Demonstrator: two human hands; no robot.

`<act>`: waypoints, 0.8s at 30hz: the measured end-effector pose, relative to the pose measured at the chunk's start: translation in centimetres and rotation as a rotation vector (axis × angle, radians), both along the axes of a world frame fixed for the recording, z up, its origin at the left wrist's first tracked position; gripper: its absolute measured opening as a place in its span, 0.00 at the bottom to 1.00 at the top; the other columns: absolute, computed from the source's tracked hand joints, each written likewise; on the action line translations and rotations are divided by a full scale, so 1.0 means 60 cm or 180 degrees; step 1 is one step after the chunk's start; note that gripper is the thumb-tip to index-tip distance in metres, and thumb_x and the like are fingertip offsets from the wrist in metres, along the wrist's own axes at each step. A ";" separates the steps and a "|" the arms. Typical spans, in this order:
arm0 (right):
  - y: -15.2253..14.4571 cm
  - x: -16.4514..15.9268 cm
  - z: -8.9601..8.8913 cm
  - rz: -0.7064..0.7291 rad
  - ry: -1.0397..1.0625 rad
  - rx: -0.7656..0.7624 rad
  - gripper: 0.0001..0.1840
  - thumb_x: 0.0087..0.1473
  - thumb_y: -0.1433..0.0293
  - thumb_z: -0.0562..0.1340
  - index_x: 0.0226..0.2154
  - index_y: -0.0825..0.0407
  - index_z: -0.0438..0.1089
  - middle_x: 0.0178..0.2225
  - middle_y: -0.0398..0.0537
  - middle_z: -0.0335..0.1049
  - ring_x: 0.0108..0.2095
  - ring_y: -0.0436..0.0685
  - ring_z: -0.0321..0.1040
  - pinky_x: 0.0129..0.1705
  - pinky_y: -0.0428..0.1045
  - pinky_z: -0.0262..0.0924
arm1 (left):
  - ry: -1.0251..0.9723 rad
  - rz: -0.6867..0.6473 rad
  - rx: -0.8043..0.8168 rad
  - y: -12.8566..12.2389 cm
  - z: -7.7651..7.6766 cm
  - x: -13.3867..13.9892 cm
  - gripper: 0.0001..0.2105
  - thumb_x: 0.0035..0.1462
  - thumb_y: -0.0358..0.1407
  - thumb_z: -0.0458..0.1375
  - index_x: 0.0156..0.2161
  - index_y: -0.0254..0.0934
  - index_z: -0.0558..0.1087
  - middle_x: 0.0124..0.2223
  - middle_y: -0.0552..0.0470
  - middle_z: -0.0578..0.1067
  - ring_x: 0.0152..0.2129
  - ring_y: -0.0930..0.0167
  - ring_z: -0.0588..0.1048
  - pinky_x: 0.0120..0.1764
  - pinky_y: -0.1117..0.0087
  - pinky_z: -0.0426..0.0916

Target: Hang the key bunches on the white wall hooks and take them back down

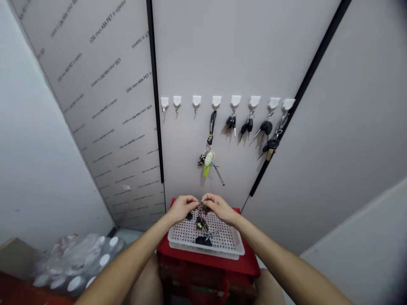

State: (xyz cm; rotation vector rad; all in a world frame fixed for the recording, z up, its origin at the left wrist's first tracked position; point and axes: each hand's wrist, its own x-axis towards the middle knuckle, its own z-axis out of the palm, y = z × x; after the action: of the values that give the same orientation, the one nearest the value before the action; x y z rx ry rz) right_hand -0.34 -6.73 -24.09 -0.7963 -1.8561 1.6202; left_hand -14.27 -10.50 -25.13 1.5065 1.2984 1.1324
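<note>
My left hand (pixel 185 207) and my right hand (pixel 219 206) meet above a white perforated basket (pixel 182 233). Their fingertips pinch a small metal ring on a bunch of keys (pixel 201 221). A brass-coloured charm hangs from the bunch over the basket. Black-headed keys (pixel 204 241) lie at the basket's near side. On the wall ahead, a black strap (pixel 212 127) carries a bunch with a pale green and yellow charm (pixel 207 163). More black-headed keys (pixel 246 126) hang to its right.
White adhesive hooks (pixel 196 101) run in a row along the wall panel; the three leftmost hold nothing. The basket stands on a red surface (pixel 210 262). Plastic-wrapped bottles (pixel 76 283) sit at the lower left. Black vertical strips (pixel 154 84) edge the panel.
</note>
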 end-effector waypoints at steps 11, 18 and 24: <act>0.014 -0.008 0.093 -0.0462 0.0075 0.1417 0.09 0.38 0.69 0.54 0.26 0.56 0.64 0.25 0.44 0.64 0.28 0.48 0.58 0.33 0.45 0.53 | -0.0393 0.0228 0.0376 0.015 0.136 -0.010 0.04 0.39 0.32 0.51 0.20 0.31 0.65 0.15 0.59 0.62 0.13 0.82 0.59 0.19 0.79 0.56; 0.052 -0.068 0.215 -0.1093 0.0704 0.1402 0.09 0.39 0.67 0.54 0.18 0.58 0.62 0.12 0.37 0.54 0.14 0.42 0.49 0.16 0.40 0.48 | -0.0907 0.0704 0.0849 0.064 0.256 -0.016 0.01 0.39 0.27 0.51 0.21 0.31 0.64 0.16 0.58 0.64 0.13 0.82 0.62 0.20 0.79 0.59; 0.101 -0.124 0.325 -0.1544 0.0906 0.1210 0.06 0.40 0.72 0.53 0.19 0.57 0.62 0.12 0.38 0.56 0.13 0.42 0.52 0.16 0.40 0.53 | -0.1093 0.1557 0.1576 0.139 0.338 -0.035 0.03 0.37 0.24 0.51 0.22 0.32 0.61 0.15 0.61 0.61 0.12 0.82 0.61 0.22 0.77 0.61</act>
State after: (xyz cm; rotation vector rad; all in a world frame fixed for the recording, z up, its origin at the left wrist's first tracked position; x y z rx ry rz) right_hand -7.78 -0.66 -4.56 -0.7290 -1.5472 0.9829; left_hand -16.35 -2.18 -4.83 1.2628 1.2269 2.0514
